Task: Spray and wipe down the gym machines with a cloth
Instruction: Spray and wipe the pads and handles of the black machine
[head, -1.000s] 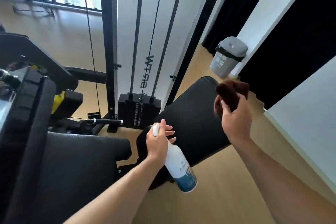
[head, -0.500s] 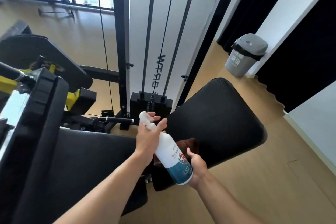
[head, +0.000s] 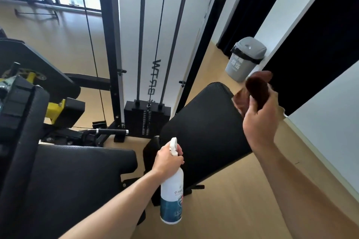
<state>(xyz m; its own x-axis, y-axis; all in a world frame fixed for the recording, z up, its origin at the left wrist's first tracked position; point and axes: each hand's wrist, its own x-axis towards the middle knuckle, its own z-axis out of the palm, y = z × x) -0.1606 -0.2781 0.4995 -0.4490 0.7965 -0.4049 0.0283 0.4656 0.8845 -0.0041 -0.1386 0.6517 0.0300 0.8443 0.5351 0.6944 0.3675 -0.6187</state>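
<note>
My left hand (head: pixel 168 159) grips the neck of a white spray bottle (head: pixel 172 196) with a blue base, hanging upright in front of the near edge of a black padded bench pad (head: pixel 204 134). My right hand (head: pixel 260 120) holds a bunched dark brown cloth (head: pixel 257 91), blurred by motion, at the far right corner of that pad. A second black pad (head: pixel 81 176) of the bench lies lower left.
A cable machine with a weight stack (head: pixel 147 120) and black frame upright (head: pixel 108 31) stands behind the bench. A yellow-and-black machine (head: pixel 29 99) is at left. A grey bin (head: pixel 245 58) sits by the white wall at right. Wooden floor runs along the right.
My right hand with the cloth has swept from the pad's near edge by the bottle up to its far right corner. The bottle has dropped lower and more upright.
</note>
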